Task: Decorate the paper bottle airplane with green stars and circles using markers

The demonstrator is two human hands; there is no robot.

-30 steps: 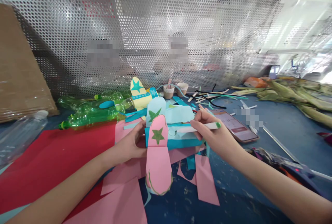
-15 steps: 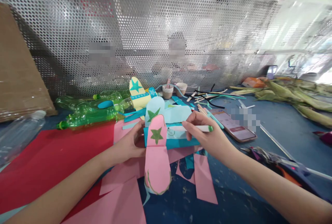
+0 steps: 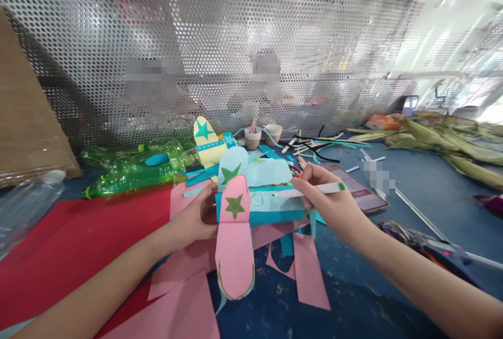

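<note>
The work in hand is drawing on a paper plane (image 3: 271, 209) with a marker pen (image 3: 314, 190), and it looks to be in the middle of the decorating step: the pink wing (image 3: 234, 255) already has a green star (image 3: 234, 206) and a green line along its round end, and a small circle (image 3: 257, 200) is drawn on the light blue side of the body. The plane lies on the blue table (image 3: 432, 203), on top of pink paper scraps (image 3: 310, 276), just in front of the person. The left hand (image 3: 194, 218) is closed around the left end of the body, beside the root of the wing, with the fingers curled, so it holds the plane in place. The right hand (image 3: 330, 205) is closed on the pen in a writing grip; the pen is almost flat, its green end toward the right and its tip toward the circle. Whether the tip touches the paper I cannot tell. In my judgement the next stroke needs the left hand firm, because the paper body is light and can slide or bend, and only soft pressure from the pen. A phone (image 3: 363, 195) lies just beside the right hand, green bottles (image 3: 133, 179) and a red sheet (image 3: 78, 234) are at the left.
</note>
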